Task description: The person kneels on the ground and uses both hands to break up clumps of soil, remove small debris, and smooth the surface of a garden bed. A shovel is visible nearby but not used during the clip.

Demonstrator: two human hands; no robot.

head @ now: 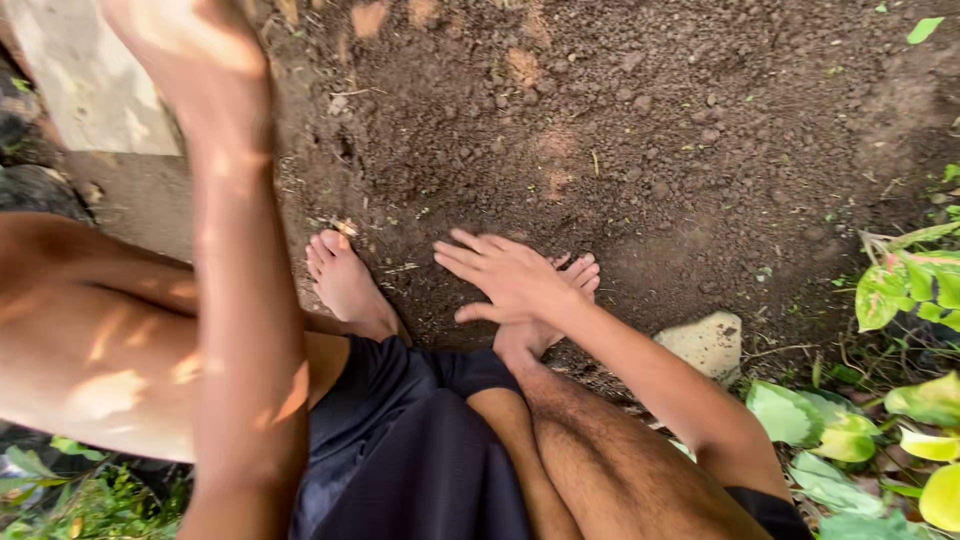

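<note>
My right hand (505,275) reaches out low over the dark loose soil (640,130), palm down with the fingers spread and nothing in it. It hovers just above the toes of my right foot (580,272). My left foot (345,285) stands bare on the soil a little to the left. My left arm is raised on the left side, and my left hand (190,45) is near the top edge, blurred and sunlit, in front of a pale concrete slab. Whether its fingers are apart or closed does not show.
A pale concrete slab (85,85) lies at the top left beside the soil. A flat light stone (710,345) sits by my right forearm. Green and yellow leafy plants (905,290) crowd the right edge, and small weeds (90,500) grow at the bottom left.
</note>
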